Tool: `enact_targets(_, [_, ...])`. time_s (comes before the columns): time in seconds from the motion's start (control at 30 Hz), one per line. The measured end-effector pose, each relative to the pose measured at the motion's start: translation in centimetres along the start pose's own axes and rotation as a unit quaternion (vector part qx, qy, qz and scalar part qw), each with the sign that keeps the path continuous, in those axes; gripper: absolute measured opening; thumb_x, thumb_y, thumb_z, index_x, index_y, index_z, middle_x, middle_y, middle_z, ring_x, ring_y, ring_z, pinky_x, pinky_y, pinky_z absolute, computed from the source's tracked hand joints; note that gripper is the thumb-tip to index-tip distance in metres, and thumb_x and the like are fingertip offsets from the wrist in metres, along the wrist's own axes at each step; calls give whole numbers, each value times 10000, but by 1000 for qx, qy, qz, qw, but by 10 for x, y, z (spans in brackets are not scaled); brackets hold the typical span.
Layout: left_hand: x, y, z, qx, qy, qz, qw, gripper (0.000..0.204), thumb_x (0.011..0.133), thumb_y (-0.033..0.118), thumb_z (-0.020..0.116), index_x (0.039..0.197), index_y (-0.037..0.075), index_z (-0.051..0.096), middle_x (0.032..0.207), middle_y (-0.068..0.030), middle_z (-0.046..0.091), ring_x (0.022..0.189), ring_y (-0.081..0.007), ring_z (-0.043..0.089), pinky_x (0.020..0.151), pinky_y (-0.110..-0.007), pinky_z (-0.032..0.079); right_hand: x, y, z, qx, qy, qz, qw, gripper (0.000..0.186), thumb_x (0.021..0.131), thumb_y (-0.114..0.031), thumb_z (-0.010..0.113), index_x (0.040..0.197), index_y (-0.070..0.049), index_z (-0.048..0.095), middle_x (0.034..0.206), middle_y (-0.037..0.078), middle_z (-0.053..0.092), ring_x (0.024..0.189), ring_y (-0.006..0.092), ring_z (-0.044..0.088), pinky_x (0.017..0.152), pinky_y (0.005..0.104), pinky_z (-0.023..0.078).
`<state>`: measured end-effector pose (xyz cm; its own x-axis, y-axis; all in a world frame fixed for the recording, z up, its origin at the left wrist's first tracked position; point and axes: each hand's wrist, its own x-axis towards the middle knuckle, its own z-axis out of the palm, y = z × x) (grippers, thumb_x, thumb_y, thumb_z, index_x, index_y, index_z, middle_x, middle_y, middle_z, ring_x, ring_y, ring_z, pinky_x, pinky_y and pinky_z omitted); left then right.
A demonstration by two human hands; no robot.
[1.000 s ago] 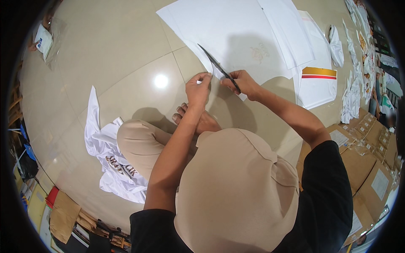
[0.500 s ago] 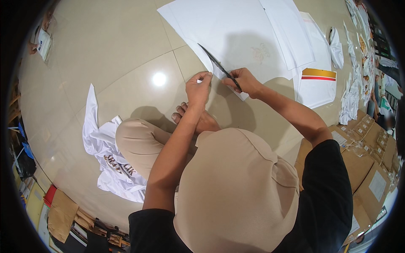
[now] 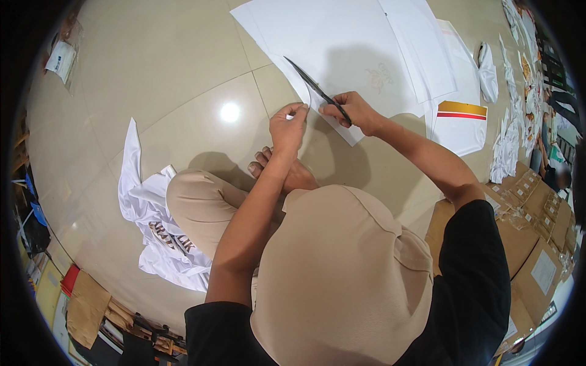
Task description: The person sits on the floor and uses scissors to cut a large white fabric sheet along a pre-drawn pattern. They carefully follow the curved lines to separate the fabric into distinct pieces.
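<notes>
My right hand (image 3: 357,114) grips black scissors (image 3: 308,82), their long blades pointing up-left over a large white sheet (image 3: 317,30) on the floor. My left hand (image 3: 287,125) pinches the sheet's lower-left edge just left of the scissors, where a narrow curved strip shows. A faint drawing (image 3: 376,78) marks the sheet. My bare foot (image 3: 293,174) lies beneath my left hand, and white fabric (image 3: 165,238) with dark lettering is bunched beside my left knee.
Further sheets (image 3: 415,55) overlap at upper right, above a white piece with gold and red stripes (image 3: 461,110). Cardboard boxes (image 3: 519,244) stand at lower right. Garments (image 3: 506,146) and a person (image 3: 555,174) are at far right. A white packet (image 3: 61,60) lies at upper left.
My right hand and the scissors have moved slightly upward along the sheet. My left hand stays on the edge, nearly still. The sheets have shifted very slightly in view.
</notes>
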<state>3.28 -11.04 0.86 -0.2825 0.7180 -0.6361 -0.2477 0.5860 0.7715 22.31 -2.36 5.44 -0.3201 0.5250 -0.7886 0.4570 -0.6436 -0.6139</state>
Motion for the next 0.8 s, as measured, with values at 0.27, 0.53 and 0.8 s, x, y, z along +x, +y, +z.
enact_targets(0.27, [-1, 1, 0, 10, 1, -1, 1000, 236, 964, 225, 829, 1052, 7, 843, 906, -11, 742, 784, -86, 599, 743, -274, 504, 8, -5, -5, -4, -5, 6, 1000, 350, 846, -345, 858, 735, -84, 652, 615, -19, 516, 526, 86, 445, 495, 289, 304])
enact_targets(0.53, [0, -1, 0, 10, 2, 4, 1000, 234, 962, 225, 828, 1056, 11, 844, 905, -12, 748, 795, -87, 601, 756, -279, 508, 12, -5, -11, -30, -14, -7, 999, 341, 896, -321, 872, 760, -83, 669, 593, -31, 525, 502, 72, 444, 486, 273, 308])
enact_targets(0.8, [-1, -1, 0, 14, 3, 5, 1000, 228, 966, 220, 824, 1058, 12, 844, 923, -13, 752, 796, -88, 605, 756, -280, 509, 12, -10, -19, -82, -6, -19, 996, 339, 879, -293, 880, 738, -69, 669, 588, -23, 524, 505, 76, 456, 482, 279, 315])
